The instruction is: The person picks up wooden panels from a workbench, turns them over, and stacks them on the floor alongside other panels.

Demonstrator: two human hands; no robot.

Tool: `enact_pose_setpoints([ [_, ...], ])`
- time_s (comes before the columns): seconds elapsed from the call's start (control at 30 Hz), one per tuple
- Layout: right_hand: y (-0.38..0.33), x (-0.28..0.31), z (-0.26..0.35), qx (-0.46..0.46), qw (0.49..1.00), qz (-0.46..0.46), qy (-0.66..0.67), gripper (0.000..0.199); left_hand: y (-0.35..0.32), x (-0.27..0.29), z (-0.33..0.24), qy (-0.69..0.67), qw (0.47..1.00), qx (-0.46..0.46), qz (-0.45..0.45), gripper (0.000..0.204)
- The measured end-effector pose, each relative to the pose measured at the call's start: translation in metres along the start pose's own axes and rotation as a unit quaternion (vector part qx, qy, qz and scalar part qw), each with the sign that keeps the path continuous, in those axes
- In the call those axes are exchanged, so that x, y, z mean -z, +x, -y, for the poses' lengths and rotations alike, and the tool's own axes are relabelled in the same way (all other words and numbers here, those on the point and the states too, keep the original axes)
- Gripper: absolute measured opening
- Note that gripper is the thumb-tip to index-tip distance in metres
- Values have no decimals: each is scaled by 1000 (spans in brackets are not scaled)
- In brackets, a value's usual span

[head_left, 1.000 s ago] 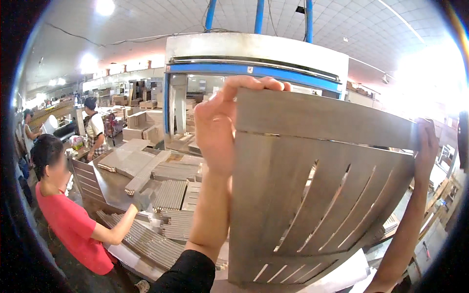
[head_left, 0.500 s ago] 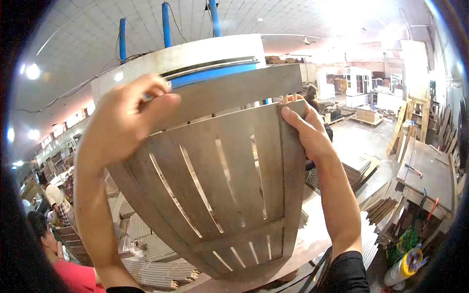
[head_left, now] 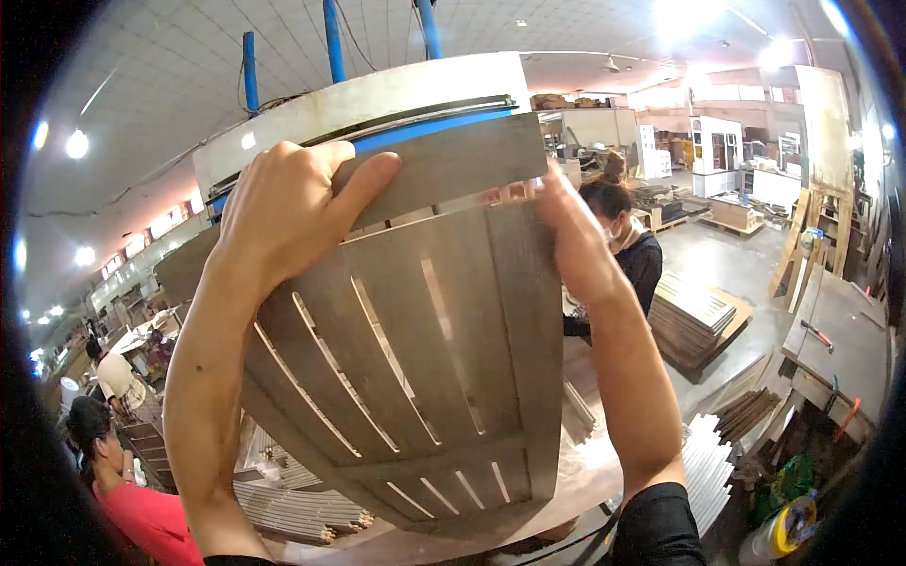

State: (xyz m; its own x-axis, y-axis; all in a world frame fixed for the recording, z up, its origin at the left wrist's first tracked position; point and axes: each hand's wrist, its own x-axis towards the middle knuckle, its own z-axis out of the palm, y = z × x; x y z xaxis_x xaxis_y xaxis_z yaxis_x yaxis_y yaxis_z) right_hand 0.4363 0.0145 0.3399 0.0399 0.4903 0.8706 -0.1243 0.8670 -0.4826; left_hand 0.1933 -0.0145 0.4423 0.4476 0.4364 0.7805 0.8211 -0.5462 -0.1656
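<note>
A grey-brown slatted wooden panel point(head_left: 491, 302) stands tilted before me, with long narrow gaps between its slats. Above its top edge lies a loose flat wooden rail point(head_left: 472, 156); a narrow gap parts the two, and small pale pieces show in it near the right end. My left hand point(head_left: 283, 212) is closed over the rail, thumb on the near face and fingers over the top edge. At the panel's upper right corner is my right hand point(head_left: 580, 245), beside the rail's end; motion smears its fingers.
A white machine with a blue strip point(head_left: 434, 127) rises behind the rail. Beyond the panel on the right a co-worker point(head_left: 642, 255) bends near stacked boards point(head_left: 694, 321). A workbench point(head_left: 840, 321) with a hammer stands far right. Another person in a red top point(head_left: 146, 519) is lower left.
My left hand has moved right and settled on the rail. My right hand's clear hold on the panel's corner has become a blur at the rail's end. The co-worker behind now shows more.
</note>
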Motion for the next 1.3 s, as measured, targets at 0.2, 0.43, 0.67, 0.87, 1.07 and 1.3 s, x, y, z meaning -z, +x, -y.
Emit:
enact_pose_setpoints([
  [0.2,53,11,2,99,961,64,251,67,9,-17,2,1,1000,-8,-11,64],
  [0.43,50,7,-31,101,919,92,371,58,11,-33,13,6,1000,-9,-26,69],
  [0.67,41,-8,-22,105,900,87,414,51,6,-36,18,18,997,-38,-61,65],
  [0.87,57,11,-37,122,888,171,410,50,-15,-29,43,38,980,-142,-137,51],
  [1.07,40,66,-48,269,886,-128,-356,33,-72,6,141,-105,986,21,-129,43],
  [1.3,41,76,-46,130,986,-88,60,54,-105,-42,193,-720,675,9,-163,39],
])
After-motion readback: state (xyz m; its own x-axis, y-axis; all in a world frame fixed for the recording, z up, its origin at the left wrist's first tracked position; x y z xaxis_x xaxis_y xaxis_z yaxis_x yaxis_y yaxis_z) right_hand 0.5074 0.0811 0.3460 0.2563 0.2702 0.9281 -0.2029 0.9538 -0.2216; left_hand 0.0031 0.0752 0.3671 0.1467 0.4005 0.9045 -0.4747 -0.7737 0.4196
